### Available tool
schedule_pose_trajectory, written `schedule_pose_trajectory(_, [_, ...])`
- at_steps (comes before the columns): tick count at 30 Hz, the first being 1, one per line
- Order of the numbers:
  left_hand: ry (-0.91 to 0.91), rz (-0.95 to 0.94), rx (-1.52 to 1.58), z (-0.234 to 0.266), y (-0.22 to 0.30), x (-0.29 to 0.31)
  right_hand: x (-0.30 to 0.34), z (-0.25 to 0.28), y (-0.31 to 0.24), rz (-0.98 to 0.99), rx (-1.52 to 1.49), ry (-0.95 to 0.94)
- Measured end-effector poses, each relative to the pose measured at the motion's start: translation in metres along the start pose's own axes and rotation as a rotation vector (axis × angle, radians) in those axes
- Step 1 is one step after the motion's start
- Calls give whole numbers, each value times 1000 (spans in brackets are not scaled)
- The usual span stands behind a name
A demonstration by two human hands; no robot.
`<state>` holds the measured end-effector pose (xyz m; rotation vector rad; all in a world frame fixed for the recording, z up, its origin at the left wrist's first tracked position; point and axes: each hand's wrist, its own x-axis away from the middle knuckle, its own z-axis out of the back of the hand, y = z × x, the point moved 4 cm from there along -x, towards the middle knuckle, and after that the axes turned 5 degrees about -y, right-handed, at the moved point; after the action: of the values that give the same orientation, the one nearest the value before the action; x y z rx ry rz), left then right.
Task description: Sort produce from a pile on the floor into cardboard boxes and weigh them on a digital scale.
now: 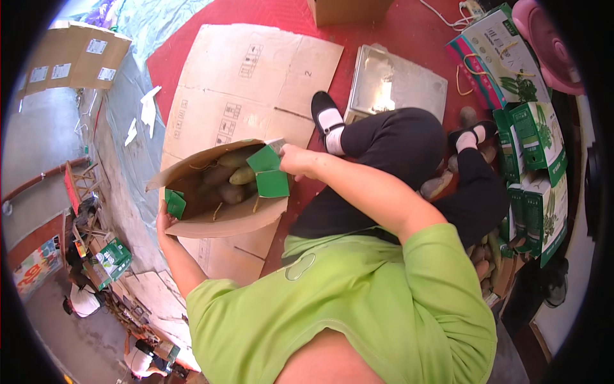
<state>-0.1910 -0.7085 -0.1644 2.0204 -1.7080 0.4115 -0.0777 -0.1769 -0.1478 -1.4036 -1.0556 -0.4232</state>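
Holding an open carton [246,225] from both sides, the person sits over a red floor [390,29], both forearms reaching forward from a lime-green shirt [358,281]. Carton rests on a flattened cardboard sheet [256,80], ahead and somewhat left of the body, its mouth facing the viewer.

Right hand [299,160]: at the carton's far right corner, fingers clamped on its edge beside a folded-out green flap [272,184]. Left hand [165,219]: against the outside of the left wall, next to a smaller green flap [174,203]; cannot tell whether its fingers grip the wall or merely press it.

Inside the carton: several brownish, oblong tubers [228,176] heaped together, the lower ones in shadow. Short yellowish cord loops [217,210] show along the near inner wall.

Beyond the knees: a flat, silvery metal platform [416,80] on the floor, a bright glare across it. One black shoe [325,110] with a white sock at the sheet's right edge. More loose tubers [437,185] on the floor between the dark-trousered legs.

Right side: green-and-white cartons [539,136] stacked, a pink round object [551,41] above them. Far left: pale plastic sheeting [125,86], plus a brown box [73,54] bearing white labels.
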Motion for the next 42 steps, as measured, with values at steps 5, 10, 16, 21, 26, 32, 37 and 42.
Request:
schedule_pose_trajectory(5, [1061,-381,-485,-21,-22,-32,9,21,-3,-58,232,-15])
schedule_pose_trajectory(10, [1434,-16,-1235,-120,4,-26,18,23,-1,88,240,15])
schedule_pose_trajectory(16, [793,-112,-1400,-285,-30,-150,22,33,-2,103,293,34])
schedule_pose_trajectory(21, [751,97,-1105,-247,-80,-254,28,37,-4,179,319,91])
schedule_pose_trajectory(26, [602,130,-852,-239,-108,-293,23,47,2,272,380,188])
schedule_pose_trajectory(32, [400,-64,-1054,-299,-122,-310,10,56,6,307,293,357])
schedule_pose_trajectory(37, [232,-248,-2022,-309,-115,-322,31,64,-5,254,330,536])
schedule_pose_trajectory(42, [-43,-192,-2633,-314,-129,-334,41,79,-9,328,384,737])
